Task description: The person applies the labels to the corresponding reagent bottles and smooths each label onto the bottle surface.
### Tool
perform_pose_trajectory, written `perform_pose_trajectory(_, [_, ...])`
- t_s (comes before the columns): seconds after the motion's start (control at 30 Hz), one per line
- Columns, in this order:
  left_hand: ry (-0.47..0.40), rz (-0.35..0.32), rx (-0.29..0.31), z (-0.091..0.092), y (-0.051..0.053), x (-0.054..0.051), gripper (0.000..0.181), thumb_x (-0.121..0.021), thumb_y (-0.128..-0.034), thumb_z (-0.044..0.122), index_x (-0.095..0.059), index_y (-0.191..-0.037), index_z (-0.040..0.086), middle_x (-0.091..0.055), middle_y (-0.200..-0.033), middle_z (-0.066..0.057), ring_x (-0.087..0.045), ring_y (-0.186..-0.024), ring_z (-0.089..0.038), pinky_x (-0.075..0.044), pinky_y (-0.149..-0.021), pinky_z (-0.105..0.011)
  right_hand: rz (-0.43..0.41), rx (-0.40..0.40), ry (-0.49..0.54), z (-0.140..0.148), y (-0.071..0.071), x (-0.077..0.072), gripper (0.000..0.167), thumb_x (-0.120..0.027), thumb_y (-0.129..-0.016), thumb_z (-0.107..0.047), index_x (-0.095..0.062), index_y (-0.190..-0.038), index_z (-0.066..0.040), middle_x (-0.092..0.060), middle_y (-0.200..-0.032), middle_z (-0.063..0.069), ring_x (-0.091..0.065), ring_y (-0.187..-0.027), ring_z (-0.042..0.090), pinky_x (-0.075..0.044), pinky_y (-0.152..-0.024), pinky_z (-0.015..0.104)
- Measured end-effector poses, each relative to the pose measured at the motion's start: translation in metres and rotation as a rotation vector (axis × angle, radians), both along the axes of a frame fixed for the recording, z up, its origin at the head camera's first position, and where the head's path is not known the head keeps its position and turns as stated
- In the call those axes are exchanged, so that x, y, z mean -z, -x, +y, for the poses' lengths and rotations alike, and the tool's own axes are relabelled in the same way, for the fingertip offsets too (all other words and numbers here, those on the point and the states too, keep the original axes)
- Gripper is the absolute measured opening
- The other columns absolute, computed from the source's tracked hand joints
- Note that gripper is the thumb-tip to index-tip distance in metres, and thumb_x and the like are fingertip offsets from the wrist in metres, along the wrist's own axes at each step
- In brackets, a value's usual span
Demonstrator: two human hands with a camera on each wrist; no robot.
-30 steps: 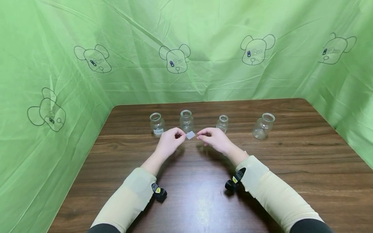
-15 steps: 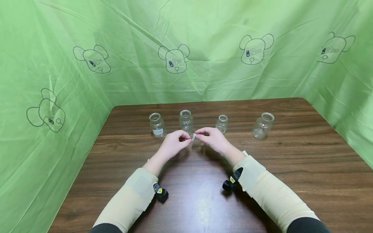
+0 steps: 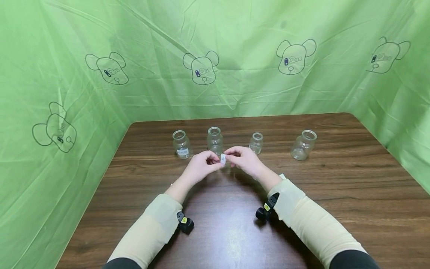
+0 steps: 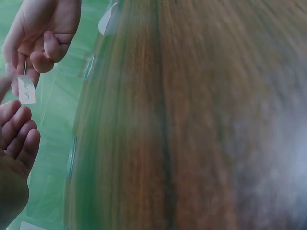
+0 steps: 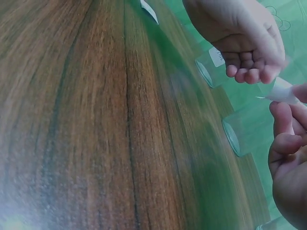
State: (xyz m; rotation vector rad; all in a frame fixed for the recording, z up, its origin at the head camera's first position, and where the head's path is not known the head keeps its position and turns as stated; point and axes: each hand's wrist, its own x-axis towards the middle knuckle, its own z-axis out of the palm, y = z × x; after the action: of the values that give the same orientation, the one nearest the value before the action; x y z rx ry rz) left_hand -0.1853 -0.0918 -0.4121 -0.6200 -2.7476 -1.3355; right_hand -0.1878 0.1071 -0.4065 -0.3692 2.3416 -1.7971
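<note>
A small white label [image 3: 223, 159] with dark writing is held between both hands, in front of the jars. My right hand [image 3: 246, 161] pinches its upper part between thumb and finger. From the other side my left hand [image 3: 201, 165] has thumb and finger at its lower edge, seemingly pinching it. In the right wrist view the label [image 5: 283, 92] looks bent, with a thin edge sticking out. Part of the left fingertips is blurred. A glass jar [image 3: 215, 140] stands just behind the hands. Left of it, another jar [image 3: 181, 144] bears a written white label.
A smaller glass jar [image 3: 256, 142] stands behind my right hand, and a further jar [image 3: 303, 145] to the right. A white scrap [image 3: 282, 176] shows by the right cuff. The brown wooden table [image 3: 221, 216] is bounded by a green curtain [image 3: 235, 93].
The label was in the left hand with the right hand apart. The right hand has come in and now grips it too. The label has turned upright, its writing visible. The jars stay put.
</note>
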Motion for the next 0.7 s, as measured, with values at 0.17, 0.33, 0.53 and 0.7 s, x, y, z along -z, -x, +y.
perform_pose_trajectory(0.17, [-0.001, 0.016, -0.049, -0.0011, 0.0016, 0.0024, 0.018, -0.072, -0.0828, 0.028, -0.066, -0.093, 0.014, -0.064, -0.083, 0.006, -0.057, -0.076, -0.009, -0.047, -0.068, -0.027, 0.003, -0.004, 0.02, 0.0, 0.0014, 0.0009, 0.023, -0.062, -0.087, -0.009, -0.064, -0.107, 0.001, -0.064, -0.083, 0.016, -0.059, -0.071, 0.036, -0.04, -0.05, 0.021])
perform_pose_trajectory(0.33, [-0.027, 0.022, -0.054, 0.0012, 0.0031, 0.0034, 0.017, -0.066, -0.0881, 0.024, -0.067, -0.1, 0.012, -0.066, -0.092, 0.003, -0.059, -0.083, -0.011, -0.048, -0.075, -0.03, -0.03, -0.024, 0.032, -0.001, 0.0028, 0.0031, 0.023, -0.063, -0.087, -0.01, -0.065, -0.107, 0.0, -0.064, -0.081, 0.01, -0.058, -0.066, 0.021, -0.04, -0.051, 0.021])
perform_pose_trajectory(0.53, [-0.04, -0.007, -0.067, 0.003, 0.0039, 0.0041, 0.01, -0.064, -0.0886, 0.022, -0.066, -0.093, 0.014, -0.065, -0.086, 0.005, -0.057, -0.079, -0.011, -0.046, -0.072, -0.03, -0.037, -0.047, 0.025, -0.0028, 0.0033, 0.0048, 0.025, -0.065, -0.086, -0.011, -0.065, -0.108, 0.0, -0.063, -0.078, 0.005, -0.058, -0.065, 0.016, -0.041, -0.052, 0.02])
perform_pose_trajectory(0.7, [-0.049, -0.013, -0.078, 0.0034, 0.0036, 0.0032, 0.008, -0.064, -0.0881, 0.021, -0.065, -0.089, 0.014, -0.063, -0.081, 0.005, -0.055, -0.076, -0.012, -0.045, -0.069, -0.029, -0.026, -0.052, 0.029, -0.0024, 0.0034, 0.0046, 0.025, -0.065, -0.086, -0.011, -0.065, -0.108, 0.001, -0.062, -0.076, 0.004, -0.058, -0.064, 0.016, -0.04, -0.051, 0.02])
